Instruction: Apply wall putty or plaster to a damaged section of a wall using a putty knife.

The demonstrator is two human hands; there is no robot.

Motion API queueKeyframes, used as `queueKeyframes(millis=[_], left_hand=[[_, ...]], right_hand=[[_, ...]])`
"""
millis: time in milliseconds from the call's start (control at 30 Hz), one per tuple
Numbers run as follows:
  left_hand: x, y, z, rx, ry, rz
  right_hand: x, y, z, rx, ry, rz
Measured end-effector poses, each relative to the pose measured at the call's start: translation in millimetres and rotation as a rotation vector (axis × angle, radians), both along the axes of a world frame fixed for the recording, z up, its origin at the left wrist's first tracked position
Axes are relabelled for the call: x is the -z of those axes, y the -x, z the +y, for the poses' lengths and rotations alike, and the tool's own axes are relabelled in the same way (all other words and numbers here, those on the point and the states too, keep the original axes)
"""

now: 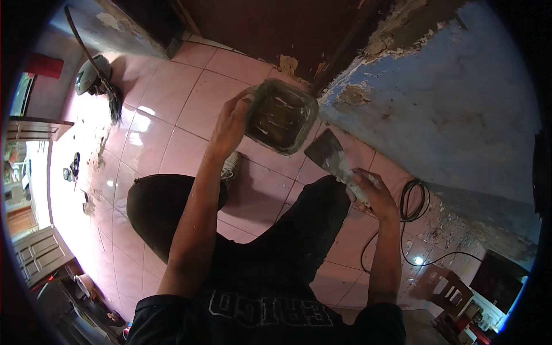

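My left hand (231,126) grips the left edge of a square, dirty plastic tub (313,123). Greyish smears and a little water-like residue show on the tub's inside; it is held up over the floor near the wall's corner. In my right hand (371,192) is a putty knife (328,152), its handle caked with whitish filler. The wide dark blade points up and left toward the tub, and the two are apart. My fingers wrap round the handle.
A blue wall (425,115) with peeling plaster stands at the right, beside a brown door (247,26). A coiled black cable (415,201) and plaster crumbs (448,224) lie along it. A broom (112,95) and a grey helmet (92,75) are at the far left on pink tiles (190,109).
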State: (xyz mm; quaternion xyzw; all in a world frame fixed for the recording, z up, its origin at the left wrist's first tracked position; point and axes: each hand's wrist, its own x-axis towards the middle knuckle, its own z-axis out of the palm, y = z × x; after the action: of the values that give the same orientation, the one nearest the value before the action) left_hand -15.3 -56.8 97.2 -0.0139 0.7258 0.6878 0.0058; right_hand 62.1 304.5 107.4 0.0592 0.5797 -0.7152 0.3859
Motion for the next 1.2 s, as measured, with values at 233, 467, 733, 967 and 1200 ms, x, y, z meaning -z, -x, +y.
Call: queueKeyframes(millis=[233, 467, 733, 967, 1200], left_hand=[[-21.2, 5.0, 1.0, 0.090, 0.065, 0.049], [-41.1, -0.1, 5.0, 0.207, 0.256, 0.222], [-40.5, -9.5, 2.4, 0.182, 0.277, 0.196], [-37.2, -13.7, 4.3, 0.195, 0.307, 0.183], [-33.8, -14.9, 10.4, 0.188, 0.339, 0.194]], right_hand=[[-38.2, -14.3, 19.9, 0.221, -0.465, 0.201], [-95.1, 23.5, -18.5, -0.012, -0.768, 0.617], [-94.9, 26.9, -13.5, -0.144, -0.872, 0.716], [-93.7, 31.5, -29.9, -0.184, -0.891, 0.759], [-77.0, 21.2, -23.8, -0.270, -0.979, 0.721]])
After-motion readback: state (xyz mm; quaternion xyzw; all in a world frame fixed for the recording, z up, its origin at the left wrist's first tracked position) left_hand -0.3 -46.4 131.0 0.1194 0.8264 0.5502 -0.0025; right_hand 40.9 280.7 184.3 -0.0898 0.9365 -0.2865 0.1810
